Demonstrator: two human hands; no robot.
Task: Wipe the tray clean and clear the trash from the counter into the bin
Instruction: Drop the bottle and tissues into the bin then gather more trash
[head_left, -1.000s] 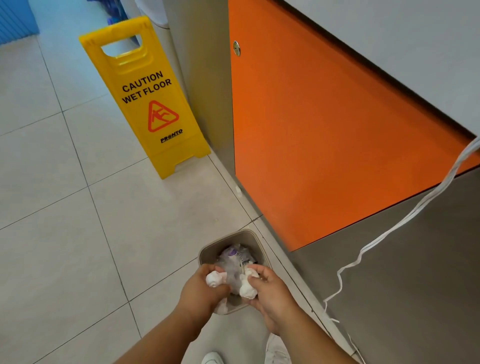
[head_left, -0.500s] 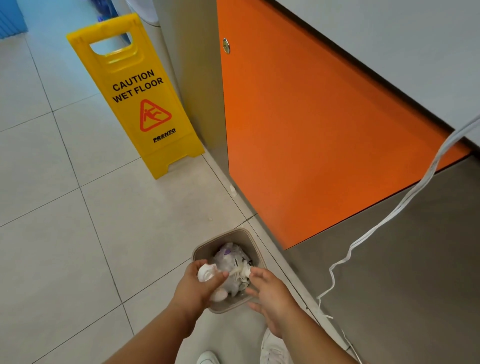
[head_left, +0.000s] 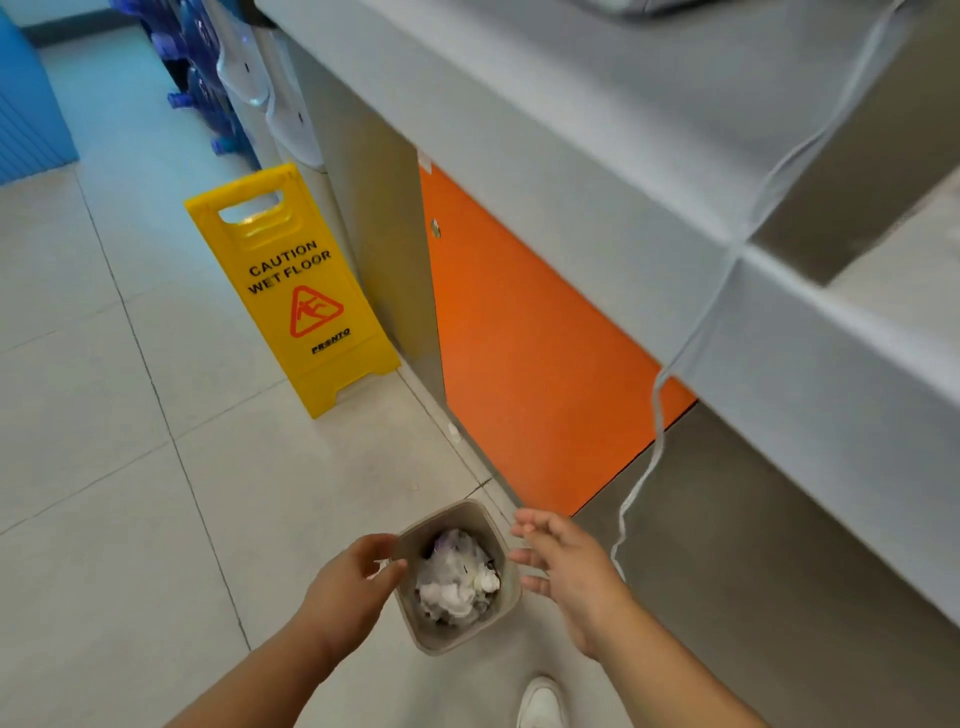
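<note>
A small beige bin (head_left: 415, 535) stands on the tiled floor beside the counter base. Crumpled white tissues (head_left: 453, 582) fill it, with a bit of purple wrapper at the back. My left hand (head_left: 348, 587) hovers at the bin's left rim, fingers apart and holding nothing. My right hand (head_left: 566, 561) hovers at the bin's right side, fingers spread and empty. The grey counter (head_left: 597, 130) runs along the upper right. No tray shows in this view.
A yellow "caution wet floor" sign (head_left: 296, 291) stands on the floor to the upper left. An orange cabinet door (head_left: 524, 353) sits under the counter. A white cable (head_left: 654, 441) hangs down from the countertop. My white shoe (head_left: 540, 701) is below the bin.
Both hands let go of the white tissue wads, which now lie in the bin. The hands moved apart to the bin's sides. My head lifted, showing the countertop.
</note>
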